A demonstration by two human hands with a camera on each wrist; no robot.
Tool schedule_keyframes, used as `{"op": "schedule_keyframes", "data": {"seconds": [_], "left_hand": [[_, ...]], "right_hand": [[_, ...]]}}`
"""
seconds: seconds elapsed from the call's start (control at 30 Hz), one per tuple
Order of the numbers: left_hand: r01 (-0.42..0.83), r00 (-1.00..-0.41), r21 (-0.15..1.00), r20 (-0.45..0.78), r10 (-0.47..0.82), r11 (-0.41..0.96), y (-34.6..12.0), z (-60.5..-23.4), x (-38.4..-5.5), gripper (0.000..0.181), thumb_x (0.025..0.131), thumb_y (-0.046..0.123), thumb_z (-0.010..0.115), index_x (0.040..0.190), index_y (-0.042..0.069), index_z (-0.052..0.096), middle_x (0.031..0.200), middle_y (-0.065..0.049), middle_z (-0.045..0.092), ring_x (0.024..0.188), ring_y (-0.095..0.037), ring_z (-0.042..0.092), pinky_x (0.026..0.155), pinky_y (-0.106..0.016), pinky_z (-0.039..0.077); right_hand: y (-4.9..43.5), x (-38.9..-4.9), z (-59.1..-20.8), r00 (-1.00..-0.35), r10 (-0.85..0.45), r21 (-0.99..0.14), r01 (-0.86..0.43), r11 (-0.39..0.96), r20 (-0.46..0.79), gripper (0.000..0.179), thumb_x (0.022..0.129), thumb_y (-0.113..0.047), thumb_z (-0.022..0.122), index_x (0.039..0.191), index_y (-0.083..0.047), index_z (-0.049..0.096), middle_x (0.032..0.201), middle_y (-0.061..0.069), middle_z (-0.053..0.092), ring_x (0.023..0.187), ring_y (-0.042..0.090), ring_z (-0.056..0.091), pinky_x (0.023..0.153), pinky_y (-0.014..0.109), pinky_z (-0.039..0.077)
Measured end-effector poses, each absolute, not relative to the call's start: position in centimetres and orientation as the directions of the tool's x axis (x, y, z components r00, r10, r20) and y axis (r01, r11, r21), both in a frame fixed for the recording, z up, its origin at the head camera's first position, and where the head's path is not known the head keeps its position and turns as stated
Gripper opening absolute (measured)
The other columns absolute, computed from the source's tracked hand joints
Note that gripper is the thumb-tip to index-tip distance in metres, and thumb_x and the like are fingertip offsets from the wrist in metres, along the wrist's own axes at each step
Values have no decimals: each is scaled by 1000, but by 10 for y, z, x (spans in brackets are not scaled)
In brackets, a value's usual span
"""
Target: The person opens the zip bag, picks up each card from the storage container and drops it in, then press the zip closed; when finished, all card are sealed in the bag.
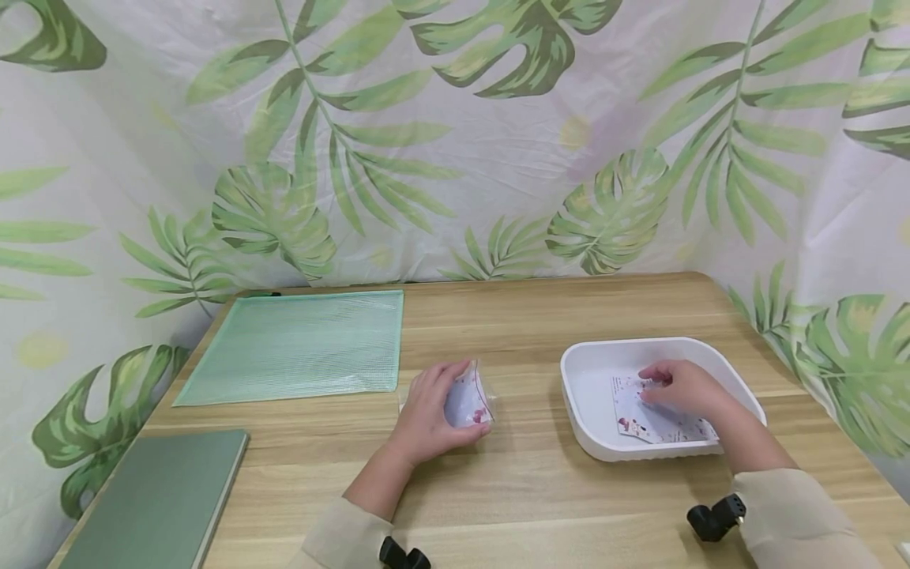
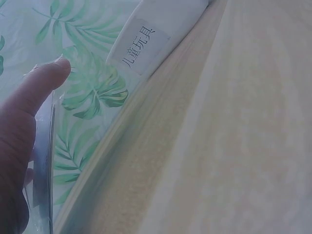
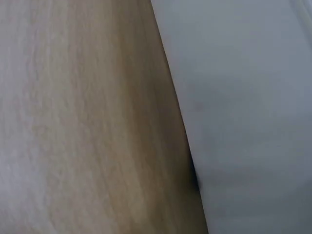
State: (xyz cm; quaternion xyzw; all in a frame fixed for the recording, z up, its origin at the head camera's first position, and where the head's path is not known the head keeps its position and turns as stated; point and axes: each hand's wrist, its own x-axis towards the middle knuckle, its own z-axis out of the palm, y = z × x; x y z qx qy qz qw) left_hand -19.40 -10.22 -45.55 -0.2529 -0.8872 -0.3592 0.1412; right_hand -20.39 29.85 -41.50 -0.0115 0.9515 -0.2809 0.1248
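Observation:
My left hand (image 1: 430,412) grips a small clear zip bag (image 1: 485,395) with a white printed card (image 1: 465,400) inside, just above the table. In the left wrist view, the thumb (image 2: 41,85) shows beside the edge of the bagged card (image 2: 44,165). Over the white plastic basin (image 1: 593,446) on the right, my right hand (image 1: 684,389) hangs with loosely curled fingers. Beneath it, on the basin floor, lies another white card or packet (image 1: 650,420) with small reddish prints. In the right wrist view only the basin's side (image 3: 243,117) and the table show.
A mint-green mesh zip pouch (image 1: 298,348) lies flat at the table's back left. Nearer on the left is a grey-green notebook (image 1: 156,498). The basin bears a label (image 2: 139,46) in Chinese characters. A leaf-print curtain (image 1: 498,158) hangs behind the wooden table (image 1: 512,506).

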Motion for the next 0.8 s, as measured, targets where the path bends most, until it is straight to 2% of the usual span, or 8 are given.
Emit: {"op": "schedule_keyframes", "data": {"seconds": [0.17,0.5,0.6,0.8], "left_hand": [[549,-833,568,430,348,612,-102,-455,-194,92,61,47,83,140,12,50,130,-11,56,118,-30,51,100,-50,40],[557,-828,559,435,355,614,-103,-454,-194,92,62,47,82,140,11,51,131,-11,56,119,-29,52,99,-49,40],[553,-830,561,429,356,615,-103,-454,-194,92,62,48,82,141,12,50,132,-11,56,120,-29,51,100,-49,40],[548,-834,565,420,357,616,-103,-454,-193,92,63,48,82,141,12,50,132,-10,56,120,-29,51,101,-50,40]], "right_hand": [[304,-205,-419,-968,-100,-495,27,868,-228,49,81,-22,76,120,4,63,119,29,61,109,42,57,95,58,43],[304,-208,-423,-968,-118,-483,4,875,-223,50,80,-20,78,119,6,63,113,27,63,104,40,58,93,58,44],[304,-208,-423,-967,-96,-480,30,877,-236,50,80,-20,78,119,5,62,109,25,62,98,35,57,90,55,44],[303,-205,-420,-978,-40,-493,69,868,-206,36,86,-15,72,117,1,62,95,15,58,87,27,51,74,37,40]]}}
